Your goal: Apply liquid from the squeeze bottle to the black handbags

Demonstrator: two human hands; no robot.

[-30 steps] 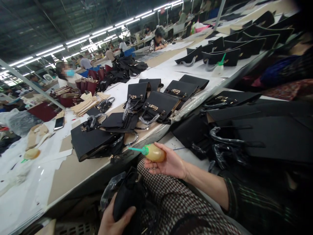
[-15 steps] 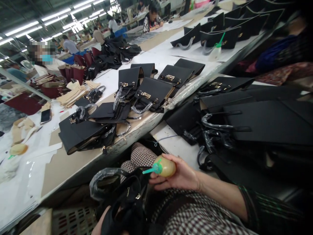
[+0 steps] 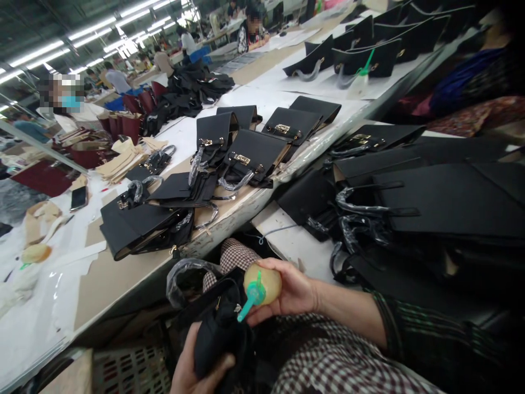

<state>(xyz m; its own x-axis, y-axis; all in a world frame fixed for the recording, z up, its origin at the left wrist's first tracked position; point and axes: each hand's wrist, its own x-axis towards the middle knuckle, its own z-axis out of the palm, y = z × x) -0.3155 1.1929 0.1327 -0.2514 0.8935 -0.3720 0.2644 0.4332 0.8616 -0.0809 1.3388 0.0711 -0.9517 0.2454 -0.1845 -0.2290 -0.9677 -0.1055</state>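
Note:
My right hand (image 3: pixel 289 290) is wrapped round a yellowish glue bottle (image 3: pixel 270 284) with a green nozzle, which points down and left at the black bag (image 3: pixel 211 312) on my lap. The nozzle tip is close to the bag's small metal fitting; whether they touch cannot be made out. Low in the view, my left hand (image 3: pixel 197 364) grips a black part of this bag, thumb on the left side and fingers at the right. A plastic-wrapped handle (image 3: pixel 178 279) arches up at the bag's left.
Several black bags (image 3: pixel 254 153) lie on the long table (image 3: pixel 123 284) ahead. More black bags (image 3: pixel 447 202) are stacked at the right. A plastic crate (image 3: pixel 131 369) stands low on the left. A masked person (image 3: pixel 68 104) is across the table.
My right hand has moved left and slightly down with the bottle, turning its nozzle more downward. My left hand has come further into view, and the bag has shifted and turned.

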